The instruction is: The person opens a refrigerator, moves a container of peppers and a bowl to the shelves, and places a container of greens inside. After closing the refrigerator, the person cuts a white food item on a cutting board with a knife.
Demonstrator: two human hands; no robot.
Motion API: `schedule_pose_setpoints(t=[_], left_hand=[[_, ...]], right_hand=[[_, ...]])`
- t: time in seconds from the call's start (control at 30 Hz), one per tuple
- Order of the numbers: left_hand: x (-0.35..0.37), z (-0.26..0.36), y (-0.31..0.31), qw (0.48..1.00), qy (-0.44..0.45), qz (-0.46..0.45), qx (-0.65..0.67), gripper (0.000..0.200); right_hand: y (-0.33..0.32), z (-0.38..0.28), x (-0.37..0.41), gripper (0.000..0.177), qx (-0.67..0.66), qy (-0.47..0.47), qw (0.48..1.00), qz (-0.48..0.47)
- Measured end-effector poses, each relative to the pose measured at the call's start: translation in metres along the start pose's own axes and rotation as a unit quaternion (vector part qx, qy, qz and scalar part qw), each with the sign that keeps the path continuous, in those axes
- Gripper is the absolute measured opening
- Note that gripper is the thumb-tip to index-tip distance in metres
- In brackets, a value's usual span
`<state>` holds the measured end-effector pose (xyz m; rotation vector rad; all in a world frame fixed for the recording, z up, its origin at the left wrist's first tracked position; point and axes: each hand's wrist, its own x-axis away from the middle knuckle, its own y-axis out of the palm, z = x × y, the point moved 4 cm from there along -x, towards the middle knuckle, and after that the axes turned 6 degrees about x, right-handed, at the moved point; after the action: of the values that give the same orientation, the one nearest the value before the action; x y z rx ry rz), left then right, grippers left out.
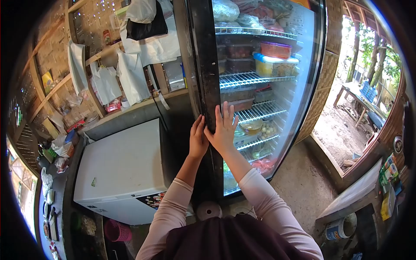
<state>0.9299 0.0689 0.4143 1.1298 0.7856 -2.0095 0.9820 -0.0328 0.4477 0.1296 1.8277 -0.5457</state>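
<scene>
A tall display fridge [211, 84] with a black frame and glass door stands in front of me, its lit wire shelves in view. My right hand [224, 132] lies against the door's frame and glass, fingers spread and pointing up. On the left side of the black frame, my left hand [199, 141] rests with its fingers stretched upward; the fingertips touch the edge. Behind the glass are plastic bags of food [249, 19], a red-filled tub with a purple lid [276, 50], a yellowish container [275, 66] and a bowl [251, 126].
A white chest freezer [123, 160] stands to the left, with a pink basket [118, 230] by its base. White bags [130, 76] hang on the woven wall. At right, a doorway leads outside to a bench [362, 102]; a bucket [341, 227] sits below a counter.
</scene>
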Motion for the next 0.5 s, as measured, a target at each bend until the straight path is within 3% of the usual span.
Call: schedule_pose_setpoints(t=[0.17,0.23,0.37,0.43,0.47,0.5], left_hand=[[0.009,-0.006,-0.009,0.991,-0.07,0.001,0.111,0.031],[0.013,0.006,-0.011,0.954,-0.206,0.009,0.219,0.022],[0.02,0.046,-0.02,0.971,-0.145,-0.005,0.193,0.018],[0.033,0.053,-0.027,0.931,-0.233,-0.093,0.264,0.014],[0.033,0.071,-0.037,0.932,-0.234,-0.091,0.263,0.014],[0.033,0.098,-0.045,0.94,-0.209,-0.171,0.209,0.014]], right_hand=[[-0.028,-0.009,0.001,0.08,-0.005,-0.001,0.996,-0.088],[-0.037,-0.012,0.007,0.075,-0.198,-0.001,0.975,-0.099],[-0.068,-0.009,0.025,0.065,-0.26,0.0,0.953,-0.155],[-0.078,-0.009,0.04,0.052,-0.398,0.051,0.876,-0.268],[-0.101,-0.02,0.035,0.038,-0.353,-0.005,0.908,-0.227],[-0.114,-0.021,0.039,0.038,-0.355,-0.007,0.906,-0.229]])
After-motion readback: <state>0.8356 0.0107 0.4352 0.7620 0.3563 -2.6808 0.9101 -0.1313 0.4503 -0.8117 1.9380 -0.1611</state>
